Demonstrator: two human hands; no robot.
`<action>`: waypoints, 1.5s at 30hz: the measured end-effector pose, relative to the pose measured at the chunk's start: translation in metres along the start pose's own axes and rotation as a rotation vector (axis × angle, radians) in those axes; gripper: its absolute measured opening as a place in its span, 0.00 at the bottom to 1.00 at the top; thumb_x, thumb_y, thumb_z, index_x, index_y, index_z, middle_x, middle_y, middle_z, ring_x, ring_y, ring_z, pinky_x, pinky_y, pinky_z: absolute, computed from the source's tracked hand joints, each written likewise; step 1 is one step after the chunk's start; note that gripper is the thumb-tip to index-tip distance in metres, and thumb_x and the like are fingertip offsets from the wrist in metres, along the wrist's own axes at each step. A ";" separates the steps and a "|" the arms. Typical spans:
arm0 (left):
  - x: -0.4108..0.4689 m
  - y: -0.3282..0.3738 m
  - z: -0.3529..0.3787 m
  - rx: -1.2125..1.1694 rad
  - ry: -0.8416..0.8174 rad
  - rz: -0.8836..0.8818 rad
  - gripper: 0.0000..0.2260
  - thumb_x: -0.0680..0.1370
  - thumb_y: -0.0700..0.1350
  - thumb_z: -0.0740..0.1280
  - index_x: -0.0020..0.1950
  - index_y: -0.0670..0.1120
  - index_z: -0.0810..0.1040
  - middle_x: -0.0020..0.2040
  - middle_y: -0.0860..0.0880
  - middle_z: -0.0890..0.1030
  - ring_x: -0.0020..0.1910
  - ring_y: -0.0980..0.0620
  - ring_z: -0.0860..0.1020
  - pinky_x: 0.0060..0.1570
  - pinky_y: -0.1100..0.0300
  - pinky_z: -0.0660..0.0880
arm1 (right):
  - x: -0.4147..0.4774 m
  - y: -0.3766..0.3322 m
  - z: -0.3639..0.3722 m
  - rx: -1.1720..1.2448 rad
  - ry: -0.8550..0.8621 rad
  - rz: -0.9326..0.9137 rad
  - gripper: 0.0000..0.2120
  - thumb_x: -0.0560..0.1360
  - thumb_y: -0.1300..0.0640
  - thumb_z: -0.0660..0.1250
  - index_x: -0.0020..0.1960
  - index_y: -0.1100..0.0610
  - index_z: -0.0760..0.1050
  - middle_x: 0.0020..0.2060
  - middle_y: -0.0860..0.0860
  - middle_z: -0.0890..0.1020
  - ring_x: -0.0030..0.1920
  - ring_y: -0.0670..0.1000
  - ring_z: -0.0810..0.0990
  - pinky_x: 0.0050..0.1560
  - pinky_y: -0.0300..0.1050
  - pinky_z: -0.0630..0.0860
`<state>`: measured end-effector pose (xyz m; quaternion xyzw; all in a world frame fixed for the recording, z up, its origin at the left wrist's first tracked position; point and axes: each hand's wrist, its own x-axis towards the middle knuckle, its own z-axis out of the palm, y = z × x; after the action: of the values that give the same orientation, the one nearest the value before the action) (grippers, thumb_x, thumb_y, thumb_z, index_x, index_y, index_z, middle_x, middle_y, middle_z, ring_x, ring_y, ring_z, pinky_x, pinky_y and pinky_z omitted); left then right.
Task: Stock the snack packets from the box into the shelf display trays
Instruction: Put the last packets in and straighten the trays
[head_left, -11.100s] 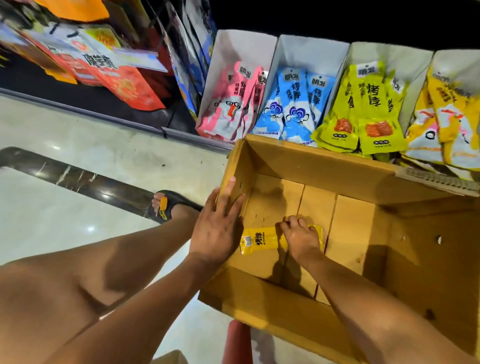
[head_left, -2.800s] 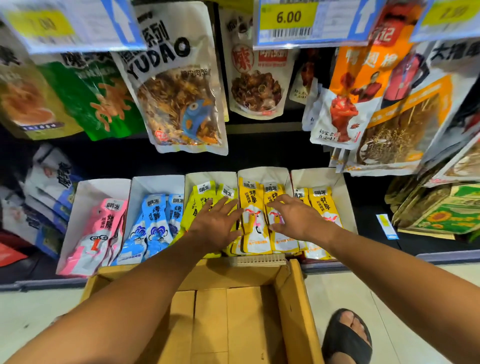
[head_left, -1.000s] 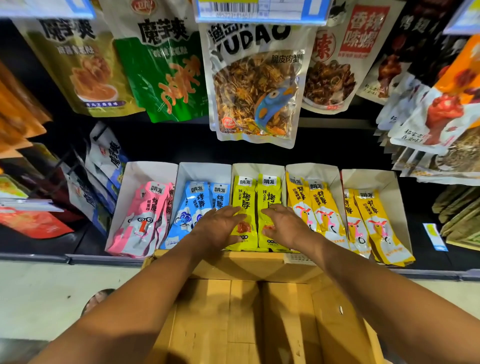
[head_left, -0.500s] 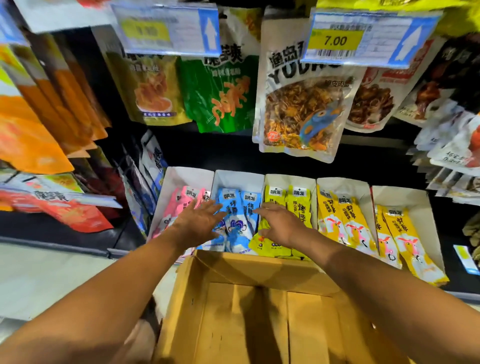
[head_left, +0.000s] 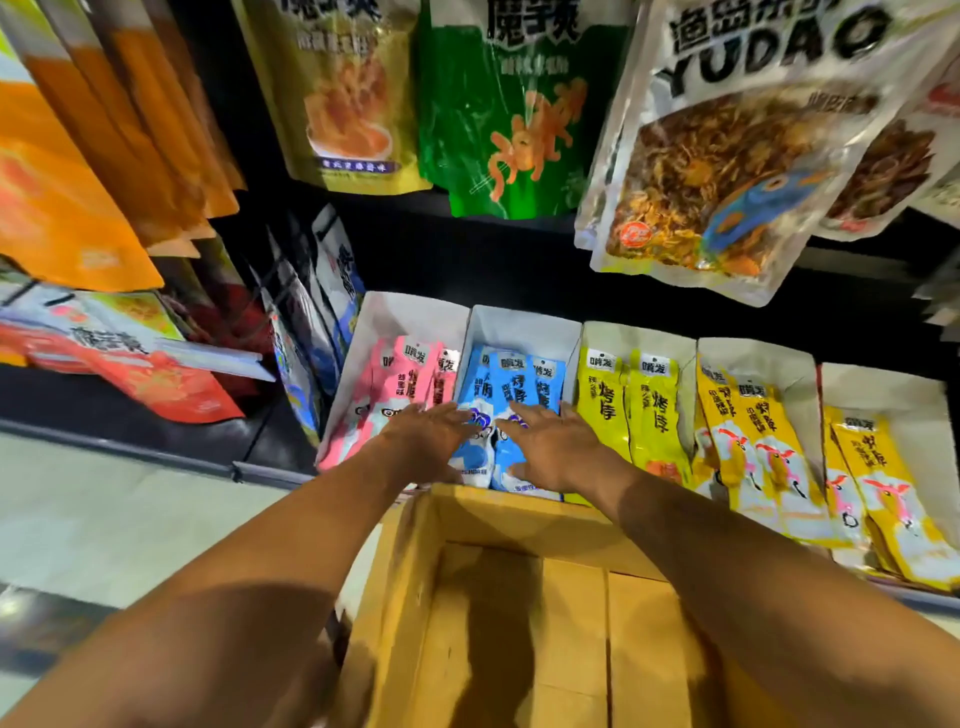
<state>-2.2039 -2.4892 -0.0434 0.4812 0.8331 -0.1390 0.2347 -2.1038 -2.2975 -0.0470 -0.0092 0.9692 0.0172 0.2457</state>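
Left hand (head_left: 428, 441): fingers straight and spread, palm down, holding nothing. It lies across the seam between the pink packets (head_left: 405, 374) and the blue packets (head_left: 511, 384), fingertips on the blue ones.

Right hand (head_left: 553, 449): also flat, fingers straight and close together, pressing on the lower part of the blue packets. We see no grip on either side. The two hands sit just beside each other, fingertips nearly meeting.

Blue packets: long narrow sachets, light blue fading to white at the bottom, with a white label tab at the top, dark characters down the face and a small cartoon figure partly hidden under the hands. They lean overlapped in the second white tray (head_left: 524, 325), tops toward the back wall.

Neighbours, left to right: pink packets in their own tray (head_left: 410, 312), lime-yellow packets (head_left: 628, 410), then two trays of orange-yellow packets (head_left: 748, 431).

Cardboard box (head_left: 519, 509): open, just in front of the trays and below both forearms, its bottom flaps in view.

Above the trays hang a green bag (head_left: 509, 104) and a YUDAO bag (head_left: 737, 156).
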 end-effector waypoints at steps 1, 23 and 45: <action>0.000 0.001 0.001 0.002 -0.002 0.000 0.38 0.81 0.62 0.65 0.84 0.54 0.50 0.85 0.51 0.50 0.83 0.49 0.48 0.80 0.43 0.49 | -0.002 0.001 0.002 0.008 0.010 0.028 0.36 0.80 0.35 0.57 0.81 0.46 0.49 0.82 0.51 0.46 0.80 0.56 0.52 0.78 0.63 0.47; -0.021 -0.005 -0.004 -0.109 0.184 -0.061 0.28 0.84 0.58 0.60 0.82 0.55 0.57 0.83 0.49 0.57 0.82 0.46 0.53 0.79 0.45 0.52 | -0.013 0.015 -0.012 0.167 0.044 0.127 0.38 0.78 0.35 0.61 0.81 0.46 0.52 0.81 0.51 0.53 0.80 0.54 0.52 0.79 0.59 0.45; -0.061 -0.094 0.075 -0.171 0.253 -0.282 0.30 0.84 0.59 0.52 0.83 0.45 0.56 0.83 0.45 0.59 0.81 0.46 0.59 0.78 0.49 0.59 | 0.052 -0.095 -0.045 0.132 0.133 -0.161 0.29 0.77 0.43 0.66 0.75 0.49 0.67 0.74 0.49 0.70 0.75 0.53 0.64 0.79 0.58 0.48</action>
<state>-2.2404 -2.6152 -0.0747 0.3517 0.9238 -0.0377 0.1466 -2.1687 -2.3951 -0.0353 -0.0719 0.9785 -0.0671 0.1814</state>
